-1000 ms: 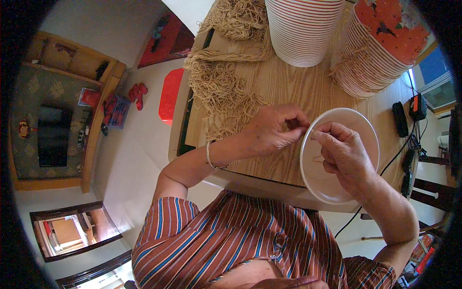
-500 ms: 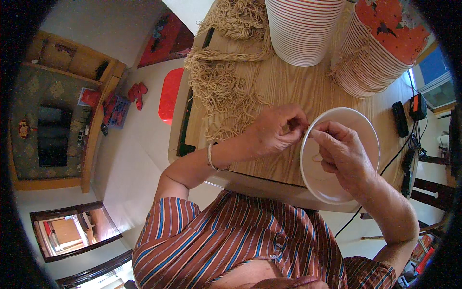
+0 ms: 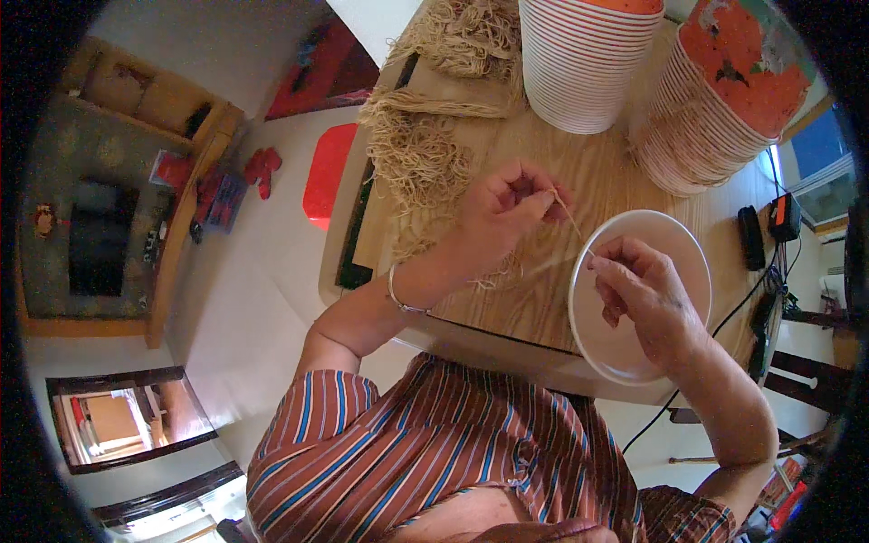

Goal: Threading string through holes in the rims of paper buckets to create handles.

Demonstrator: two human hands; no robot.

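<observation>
A thin beige string [image 3: 569,220] stretches between my two hands. My left hand [image 3: 514,213], with a bracelet at its wrist, pinches one end over the table. My right hand [image 3: 644,294] pinches the other end at the rim of a white bucket [image 3: 665,226]. The bucket's round opening faces up toward me, and my right fingers hang over it. Beyond my left hand lies a tangled heap of beige strings [image 3: 421,163], some strands running under my left forearm.
Stacked, nested white buckets [image 3: 588,77] stand at the back; a second stack [image 3: 711,122], orange-patterned inside, leans beside them with strings draped on it. More string [image 3: 471,36] lies at the far edge. A black adapter [image 3: 786,217] and cables lie right. A red stool [image 3: 330,172] stands left.
My left hand has moved away from my right hand, up and to the left, and the string now shows taut between them. My right hand stays over the bucket.
</observation>
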